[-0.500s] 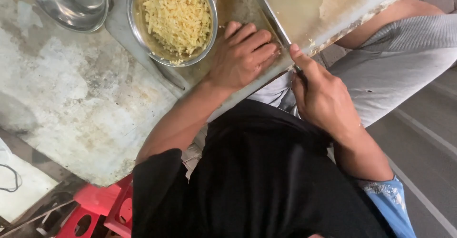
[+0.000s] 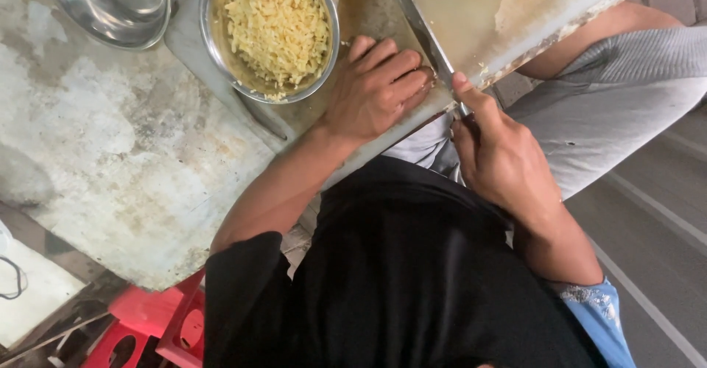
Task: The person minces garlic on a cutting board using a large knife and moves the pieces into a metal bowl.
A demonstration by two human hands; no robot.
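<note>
My left hand (image 2: 375,88) lies flat, fingers together, on a worn wooden board (image 2: 515,7), pressing something hidden under the fingers. My right hand (image 2: 501,154) grips the handle of a long knife (image 2: 423,29), index finger stretched along the spine; the blade lies across the board right beside my left fingertips. A steel bowl (image 2: 217,51) full of yellow chopped shreds stands just left of my left hand.
An empty steel bowl (image 2: 110,3) stands at the top left on a stained grey slab (image 2: 110,154). Red plastic stools (image 2: 158,324) are below the slab's edge. My knees in grey trousers (image 2: 626,95) are under the board at the right.
</note>
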